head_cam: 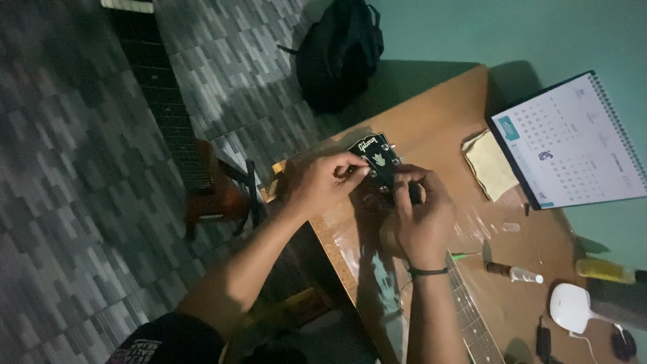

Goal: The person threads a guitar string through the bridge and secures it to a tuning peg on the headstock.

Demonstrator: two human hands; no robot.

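Observation:
A guitar lies on the wooden table (438, 114), its black headstock (377, 156) pointing away from me and its neck (472, 317) running toward the lower right. My left hand (322, 182) pinches at the left edge of the headstock, where the tuning pegs are. My right hand (416, 216) is curled over the headstock's lower part and the top of the neck, gripping it. A dark band circles my right wrist. What the fingertips hold is hidden in the dim light.
A spiral desk calendar (569, 141) and a yellow cloth (490, 165) sit at the table's far right. A small bottle (515, 272), a yellow tube (603, 269) and a white device (573, 307) lie near the right. A second guitar (202, 182) and a black backpack (337, 54) rest on the tiled floor.

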